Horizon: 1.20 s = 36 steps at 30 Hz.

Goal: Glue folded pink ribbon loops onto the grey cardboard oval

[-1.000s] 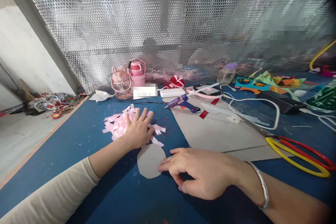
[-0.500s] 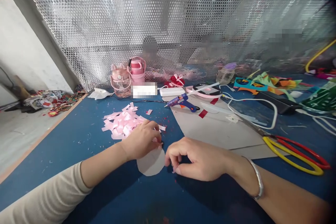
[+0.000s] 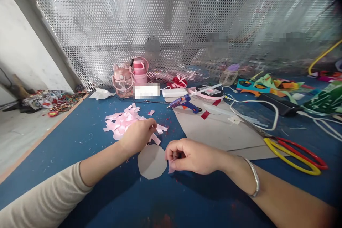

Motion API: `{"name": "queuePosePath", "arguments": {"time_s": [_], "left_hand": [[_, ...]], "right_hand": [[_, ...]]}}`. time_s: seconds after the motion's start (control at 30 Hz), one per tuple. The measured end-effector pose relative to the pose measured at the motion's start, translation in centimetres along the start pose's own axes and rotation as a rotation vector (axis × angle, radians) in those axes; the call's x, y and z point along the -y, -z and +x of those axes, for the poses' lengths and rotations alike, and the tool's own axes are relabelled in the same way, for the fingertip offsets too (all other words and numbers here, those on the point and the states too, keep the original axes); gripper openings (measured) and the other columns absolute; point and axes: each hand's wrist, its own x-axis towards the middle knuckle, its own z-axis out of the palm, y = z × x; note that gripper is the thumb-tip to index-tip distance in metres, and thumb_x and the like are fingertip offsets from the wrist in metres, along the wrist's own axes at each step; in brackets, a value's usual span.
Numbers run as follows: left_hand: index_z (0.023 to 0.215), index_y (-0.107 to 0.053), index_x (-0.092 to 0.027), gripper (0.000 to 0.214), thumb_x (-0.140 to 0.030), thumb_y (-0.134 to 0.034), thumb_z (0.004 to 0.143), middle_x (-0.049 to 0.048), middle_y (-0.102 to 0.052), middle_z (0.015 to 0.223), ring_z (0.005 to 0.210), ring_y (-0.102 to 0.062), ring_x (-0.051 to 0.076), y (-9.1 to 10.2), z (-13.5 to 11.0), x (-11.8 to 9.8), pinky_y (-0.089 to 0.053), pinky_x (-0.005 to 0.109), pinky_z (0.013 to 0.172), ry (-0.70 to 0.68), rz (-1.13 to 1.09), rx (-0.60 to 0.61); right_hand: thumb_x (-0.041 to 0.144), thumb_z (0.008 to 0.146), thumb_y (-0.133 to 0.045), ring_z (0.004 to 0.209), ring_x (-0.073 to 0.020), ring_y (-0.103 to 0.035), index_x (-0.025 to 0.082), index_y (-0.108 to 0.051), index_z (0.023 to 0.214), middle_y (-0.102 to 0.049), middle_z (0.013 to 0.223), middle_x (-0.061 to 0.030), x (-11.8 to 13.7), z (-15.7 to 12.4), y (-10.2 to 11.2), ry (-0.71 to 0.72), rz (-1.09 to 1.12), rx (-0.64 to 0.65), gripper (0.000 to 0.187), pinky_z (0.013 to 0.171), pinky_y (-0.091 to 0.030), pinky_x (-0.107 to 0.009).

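Note:
My left hand [image 3: 137, 136] rests on the near edge of a heap of pink ribbon strips [image 3: 123, 123], fingers curled over some of them. Just below it a grey card disc [image 3: 151, 161] lies flat on the blue table [image 3: 88, 142]. My right hand [image 3: 191, 156] sits at the disc's right edge, fingers pinched on a small pink ribbon strip [image 3: 171, 166]. A silver bangle [image 3: 253, 180] circles the right wrist.
A blue glue gun [image 3: 184, 104] lies behind on a grey card sheet [image 3: 221, 131]. Red and yellow handled scissors [image 3: 294, 151] lie at the right, with white cables [image 3: 256, 108]. Pink bottles [image 3: 130, 78] stand by the perforated metal screen [image 3: 171, 32]. Coloured scraps [image 3: 278, 83] lie far right.
My left hand went from flat and spread on the ribbon heap to curled at its near edge. My right hand closed into a pinch and lifted a pink strip beside the disc.

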Motion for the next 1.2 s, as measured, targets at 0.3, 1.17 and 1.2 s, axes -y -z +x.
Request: {"name": "queuePosePath", "arguments": {"time_s": [0.3, 1.17, 1.2], "left_hand": [[0.100, -0.067, -0.020, 0.021, -0.019, -0.062, 0.080, 0.0124, -0.033, 0.159, 0.148, -0.021, 0.040, -0.8, 1.2, 3.3, -0.022, 0.067, 0.113, -0.221, 0.136, 0.070], [0.111, -0.072, -0.037, 0.029, -0.038, -0.045, 0.099, 0.0027, -0.064, 0.131, 0.119, -0.056, 0.027, 2.6, -5.1, 3.7, -0.046, 0.045, 0.100, -0.411, 0.202, 0.143], [0.121, -0.068, -0.036, 0.032, -0.038, -0.044, 0.100, 0.0043, -0.057, 0.142, 0.128, -0.050, 0.032, 2.6, -6.0, 3.6, -0.043, 0.050, 0.103, -0.424, 0.202, 0.180]], "right_hand": [[0.028, 0.081, -0.062, 0.062, -0.0097, -0.050, 0.017, -0.060, 0.079, -0.064, 0.074, 0.0002, -0.2, -0.4, 0.8, 0.019, -0.040, 0.061, 0.012, 0.058, -0.039, -0.022], [0.018, 0.094, -0.056, 0.078, -0.0161, -0.068, 0.018, -0.072, 0.084, -0.076, 0.086, -0.0030, -2.2, 1.3, -2.0, 0.712, -0.548, -0.455, 0.018, 0.070, -0.049, -0.028], [0.017, 0.094, -0.056, 0.082, -0.0167, -0.070, 0.017, -0.072, 0.086, -0.077, 0.091, -0.0032, -2.2, 1.4, -2.2, 0.742, -0.573, -0.437, 0.018, 0.073, -0.050, -0.028]]}}
